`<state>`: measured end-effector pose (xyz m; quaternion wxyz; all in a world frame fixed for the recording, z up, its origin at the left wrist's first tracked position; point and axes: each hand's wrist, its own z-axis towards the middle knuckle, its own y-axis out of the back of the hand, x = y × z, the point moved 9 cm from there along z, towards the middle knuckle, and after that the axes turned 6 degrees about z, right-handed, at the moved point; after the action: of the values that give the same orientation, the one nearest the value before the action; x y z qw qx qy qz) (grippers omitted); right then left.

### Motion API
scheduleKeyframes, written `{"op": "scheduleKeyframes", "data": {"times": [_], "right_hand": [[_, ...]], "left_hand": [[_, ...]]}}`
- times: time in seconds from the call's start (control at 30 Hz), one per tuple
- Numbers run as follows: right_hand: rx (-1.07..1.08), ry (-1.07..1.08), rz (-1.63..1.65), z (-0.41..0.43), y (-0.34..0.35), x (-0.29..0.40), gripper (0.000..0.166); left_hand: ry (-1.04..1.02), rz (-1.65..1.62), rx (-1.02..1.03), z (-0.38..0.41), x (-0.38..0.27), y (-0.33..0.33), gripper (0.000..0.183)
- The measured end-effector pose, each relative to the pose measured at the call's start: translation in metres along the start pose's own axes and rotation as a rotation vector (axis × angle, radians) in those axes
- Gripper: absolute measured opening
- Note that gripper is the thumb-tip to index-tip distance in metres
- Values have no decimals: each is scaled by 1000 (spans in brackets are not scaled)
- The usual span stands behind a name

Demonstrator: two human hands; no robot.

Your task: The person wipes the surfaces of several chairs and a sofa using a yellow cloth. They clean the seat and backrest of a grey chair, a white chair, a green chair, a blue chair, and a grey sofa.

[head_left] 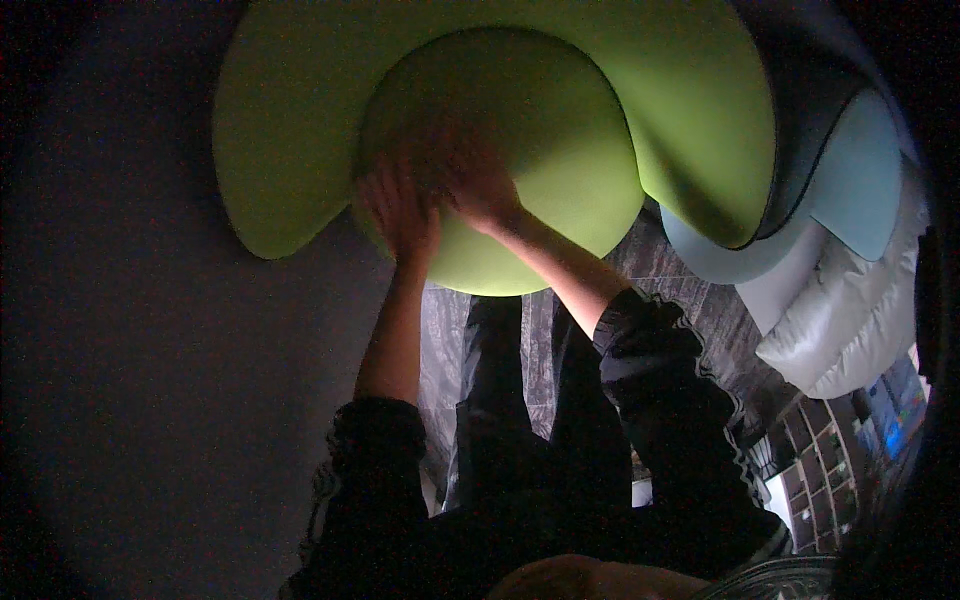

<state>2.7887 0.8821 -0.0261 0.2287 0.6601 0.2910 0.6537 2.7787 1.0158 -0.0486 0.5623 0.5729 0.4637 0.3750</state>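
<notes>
A round green upholstered seat cushion (577, 195) lies in front of me, with a curved green backrest (697, 97) wrapping around its far side and both flanks. On the left part of the cushion rests my left hand (401, 206), palm down with the fingers somewhat apart. Close beside it, to the right, my right hand (480, 180) also lies on the cushion; its fingers fade into deep shadow. No object shows in either hand, though the fingertips are hard to make out in the dark.
A light blue chair (855, 180) stands to the right, with a puffy white padded item (840, 330) beside it. Dark streaked floor tiles (675, 262) show below. A compartmented shelf (821, 465) is at the lower right. A plain dark surface (187, 375) fills the left side.
</notes>
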Motion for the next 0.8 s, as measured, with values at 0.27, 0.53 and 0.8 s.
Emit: {"op": "scheduleKeyframes", "data": {"times": [0.27,0.53,0.8], "right_hand": [[195,80,-168,-96,-26,44,64],[252,-93,-217,-240,-1,-4,64],[292,-142,-248,-261,14,-16,68]], "left_hand": [[181,52,170,-124,0,-24,81],[118,-176,391,-227,-103,-39,81],[52,-106,425,-234,-115,-44,70]]}}
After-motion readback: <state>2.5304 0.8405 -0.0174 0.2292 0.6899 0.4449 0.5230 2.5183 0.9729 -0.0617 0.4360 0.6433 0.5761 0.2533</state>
